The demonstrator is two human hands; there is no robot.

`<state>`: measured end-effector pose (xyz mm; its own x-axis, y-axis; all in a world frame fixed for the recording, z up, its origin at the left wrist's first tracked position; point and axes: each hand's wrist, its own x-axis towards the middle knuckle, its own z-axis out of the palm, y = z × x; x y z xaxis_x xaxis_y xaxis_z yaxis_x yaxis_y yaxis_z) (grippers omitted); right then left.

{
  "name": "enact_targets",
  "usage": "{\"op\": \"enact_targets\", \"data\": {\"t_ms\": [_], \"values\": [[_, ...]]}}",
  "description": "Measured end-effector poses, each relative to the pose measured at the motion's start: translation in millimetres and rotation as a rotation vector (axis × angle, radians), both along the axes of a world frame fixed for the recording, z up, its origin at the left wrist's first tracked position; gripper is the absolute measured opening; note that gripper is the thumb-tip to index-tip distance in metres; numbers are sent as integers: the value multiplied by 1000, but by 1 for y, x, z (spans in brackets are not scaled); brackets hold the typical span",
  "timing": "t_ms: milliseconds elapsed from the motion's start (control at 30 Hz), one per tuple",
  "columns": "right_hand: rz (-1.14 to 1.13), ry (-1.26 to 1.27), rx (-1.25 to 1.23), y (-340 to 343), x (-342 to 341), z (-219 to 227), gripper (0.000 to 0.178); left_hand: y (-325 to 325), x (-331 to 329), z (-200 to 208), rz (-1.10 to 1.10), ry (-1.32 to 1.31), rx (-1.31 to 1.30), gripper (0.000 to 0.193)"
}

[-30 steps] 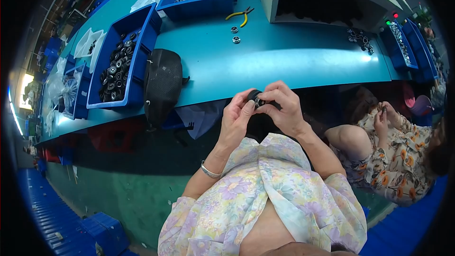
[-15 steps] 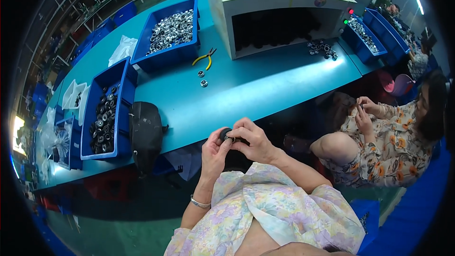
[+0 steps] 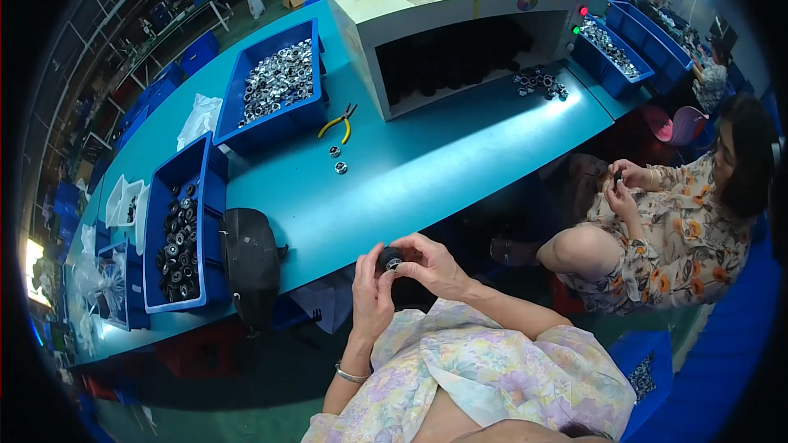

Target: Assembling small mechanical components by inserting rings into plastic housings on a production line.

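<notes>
Between my two hands, just off the table's near edge, is a small black round part (image 3: 389, 257) with a shiny metal centre. My left hand (image 3: 369, 295) grips it from the left with fingers and thumb. From the right, my right hand (image 3: 435, 269) pinches the same part, its thumb near the metal centre. The fingers hide part of its rim. Two small metal rings (image 3: 338, 160) lie on the teal table (image 3: 394, 171), close to yellow-handled pliers (image 3: 336, 125).
Left of my hands are a black cushion-like object (image 3: 250, 267) and a blue bin (image 3: 215, 197) of black round parts. Beyond stands a blue bin (image 3: 318, 86) of metal parts. A pale box-shaped machine (image 3: 369, 74) with black pieces inside occupies the far side. A seated co-worker (image 3: 681, 230) is at right.
The black part has turned between my fingers, and its metal centre now shows more. Both hands still hold it. The whole view has shifted slightly.
</notes>
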<state>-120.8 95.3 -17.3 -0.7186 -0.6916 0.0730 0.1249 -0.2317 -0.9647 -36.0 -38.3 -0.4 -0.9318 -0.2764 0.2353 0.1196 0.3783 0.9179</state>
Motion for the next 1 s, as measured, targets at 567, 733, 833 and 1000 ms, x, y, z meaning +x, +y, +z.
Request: {"op": "enact_targets", "data": {"t_ms": [567,733,833,1000], "values": [[-141,240,62,-9,4,-23,17,18,-2,-17,195,60,-194,24],[-226,291,117,-12,-1,-30,13,20,-11,-26,233,65,-180,24],[-246,293,104,-15,-3,-36,13,20,-14,-29,253,67,-207,24],[-176,187,46,-10,-7,-35,14,14,-16,-27,218,43,-141,23]]}}
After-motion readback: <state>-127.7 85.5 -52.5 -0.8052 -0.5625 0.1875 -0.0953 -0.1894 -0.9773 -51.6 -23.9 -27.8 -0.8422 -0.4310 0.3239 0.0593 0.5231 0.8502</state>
